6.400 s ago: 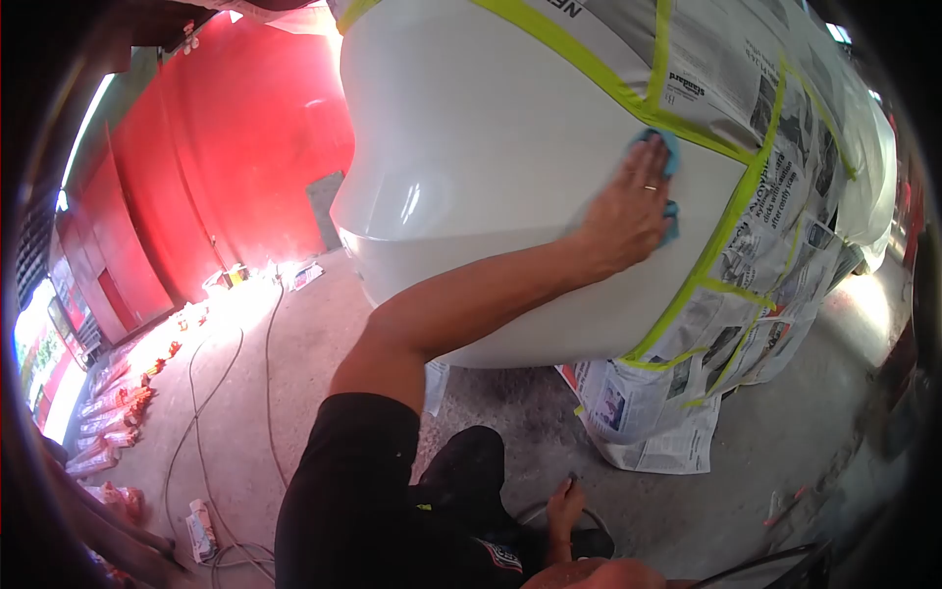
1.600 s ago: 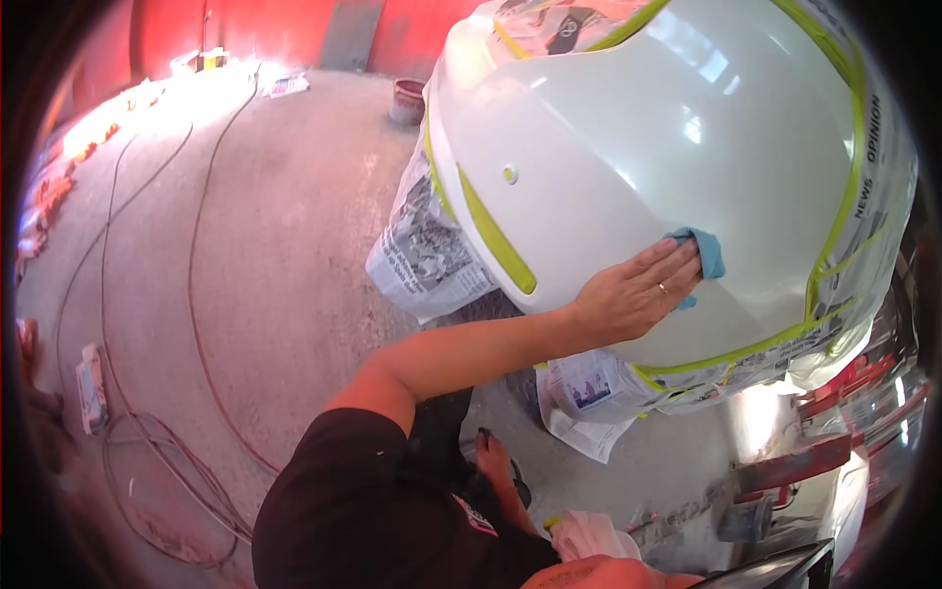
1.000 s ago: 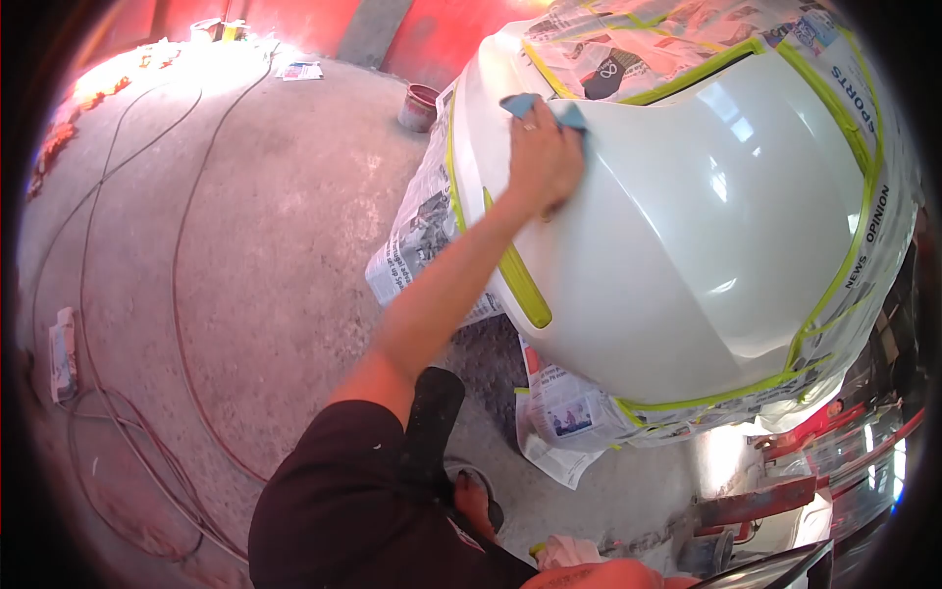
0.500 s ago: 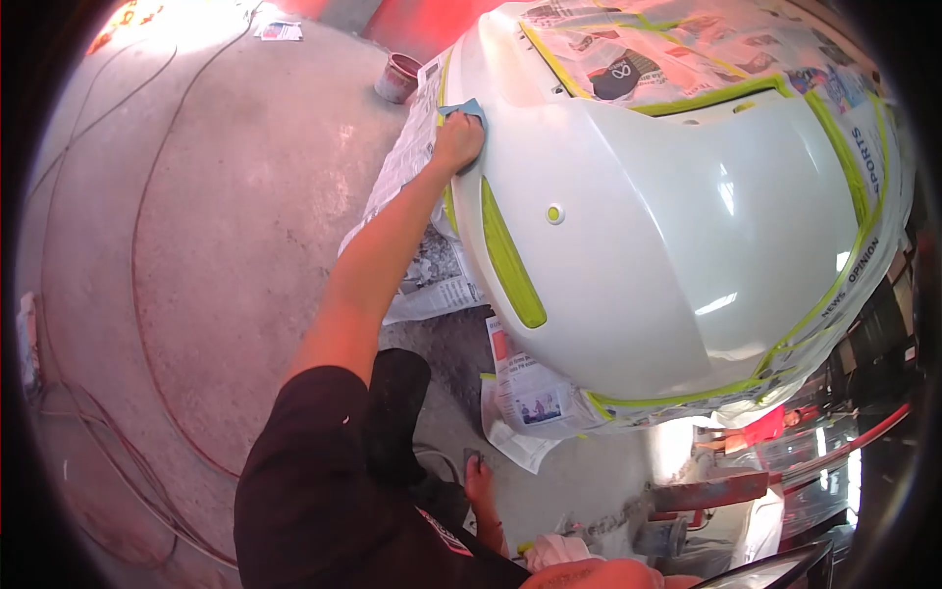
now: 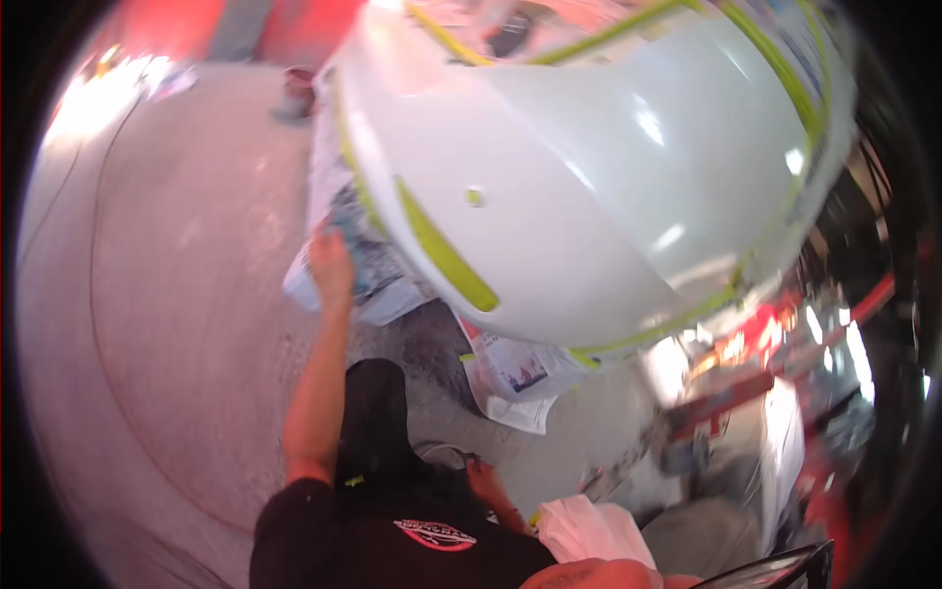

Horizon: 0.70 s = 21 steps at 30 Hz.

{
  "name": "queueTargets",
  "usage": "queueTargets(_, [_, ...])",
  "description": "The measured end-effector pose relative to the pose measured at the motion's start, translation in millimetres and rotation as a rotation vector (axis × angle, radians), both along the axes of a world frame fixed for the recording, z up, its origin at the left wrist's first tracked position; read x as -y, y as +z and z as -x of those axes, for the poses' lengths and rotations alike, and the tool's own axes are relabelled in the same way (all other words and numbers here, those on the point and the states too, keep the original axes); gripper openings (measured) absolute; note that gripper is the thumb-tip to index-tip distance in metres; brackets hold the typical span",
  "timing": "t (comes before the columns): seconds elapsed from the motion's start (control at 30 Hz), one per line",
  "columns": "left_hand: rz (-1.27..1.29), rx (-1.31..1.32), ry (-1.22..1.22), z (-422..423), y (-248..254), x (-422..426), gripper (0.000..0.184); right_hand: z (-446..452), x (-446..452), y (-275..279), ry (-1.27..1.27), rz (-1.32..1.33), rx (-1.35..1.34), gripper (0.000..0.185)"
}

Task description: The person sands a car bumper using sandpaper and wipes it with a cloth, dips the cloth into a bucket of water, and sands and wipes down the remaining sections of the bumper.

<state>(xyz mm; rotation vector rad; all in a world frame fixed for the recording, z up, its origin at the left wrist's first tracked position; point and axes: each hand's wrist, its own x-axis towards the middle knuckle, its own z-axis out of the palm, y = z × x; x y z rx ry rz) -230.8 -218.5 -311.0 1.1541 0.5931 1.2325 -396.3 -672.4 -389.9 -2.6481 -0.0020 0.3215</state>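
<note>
My left hand [image 5: 332,263] is closed around a blue cloth [image 5: 349,236], blurred by motion. It is beside the white car bumper [image 5: 579,187], over the newspaper [image 5: 392,294] masking its side, apart from the painted surface. Yellow-green tape covers a long slot [image 5: 446,245] and a small round hole [image 5: 474,196] in the bumper. Low by my body, my right hand [image 5: 484,481] has its fingers curled on a small dark thing that I cannot make out.
A reddish can [image 5: 296,93] stands on the concrete floor [image 5: 196,245] past the bumper. Hoses or cables [image 5: 96,255] run along the left. A pale cloth [image 5: 594,530] is near my right arm. At right are a red metal beam [image 5: 721,404] and blurred shop equipment.
My left hand has come off the bumper's upper side edge and moved down and toward me with the cloth. The view has shifted, and the bumper appears farther left and higher.
</note>
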Motion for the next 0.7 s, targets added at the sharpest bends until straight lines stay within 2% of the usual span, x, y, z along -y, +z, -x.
queueTargets(0.07, [0.279,0.399,-0.173,28,78,-3,0.036,0,13,-13,0.140,0.093,0.030,0.054])
queueTargets(0.13, [0.153,0.551,-0.312,48,154,8,0.041,-10,27,-36,0.030,0.058,0.013,0.053])
queueTargets(0.17, [0.118,0.545,-0.376,52,184,16,0.041,-9,28,-45,-0.032,0.059,-0.020,0.052])
queueTargets(0.2, [-0.045,0.479,-0.486,54,211,28,0.043,-4,24,-48,-0.087,0.008,-0.016,0.052])
queueTargets(0.23, [-0.212,0.419,-0.594,49,231,47,0.046,-4,21,-48,-0.077,-0.016,0.013,0.051])
queueTargets(0.27, [-0.247,0.426,-0.659,38,243,72,0.046,-7,17,-44,-0.066,-0.034,0.048,0.050])
queueTargets(0.33, [-0.999,0.078,0.178,23,259,118,0.051,-3,6,-21,-0.106,-0.107,0.064,0.048])
queueTargets(0.43, [-1.033,0.125,0.119,28,264,149,0.054,-2,6,-23,-0.120,-0.147,0.029,0.046])
queueTargets(0.5, [-1.091,0.041,0.138,34,264,169,0.054,7,13,-33,-0.132,-0.137,-0.022,0.046])
queueTargets(0.7, [-1.512,-0.023,0.187,32,265,231,0.050,-7,14,-33,-0.072,-0.182,-0.040,0.047])
